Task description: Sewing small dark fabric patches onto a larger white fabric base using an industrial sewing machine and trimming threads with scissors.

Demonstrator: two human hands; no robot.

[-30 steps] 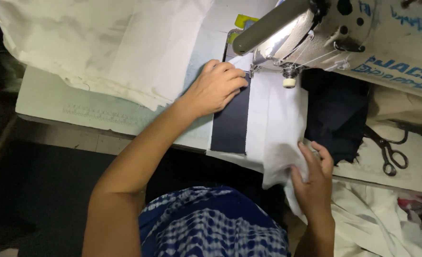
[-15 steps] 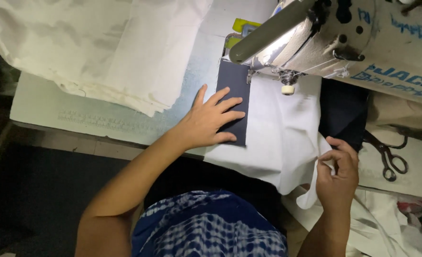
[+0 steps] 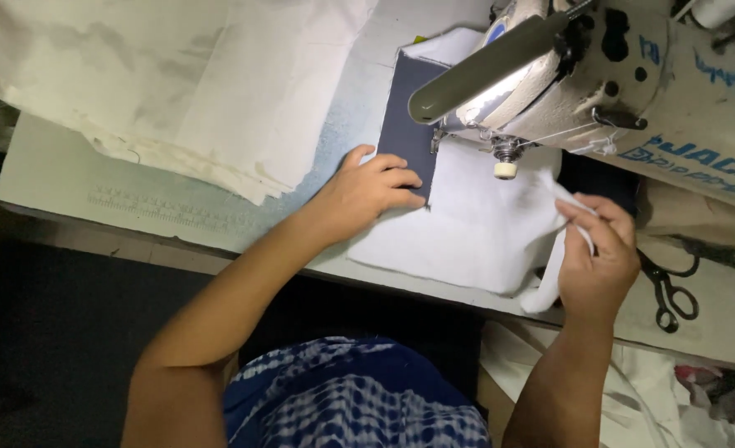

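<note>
White cloth point(image 3: 475, 228) now lies farther through under the sewing machine point(image 3: 599, 75) than a moment ago, so feeding continues. Left hand point(image 3: 367, 189) presses flat, open, on the navy strip point(image 3: 409, 133); right hand point(image 3: 595, 253) pinches the cloth's edge.

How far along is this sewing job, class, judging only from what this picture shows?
Done: the navy strip already lies on the white fabric under the sewing machine head. In hand: the left hand presses the strip's near end flat, while the right hand has a grip on the white fabric's edge. Left: no finished stitching can be made out, and the scissors lie untouched on the table.
</note>
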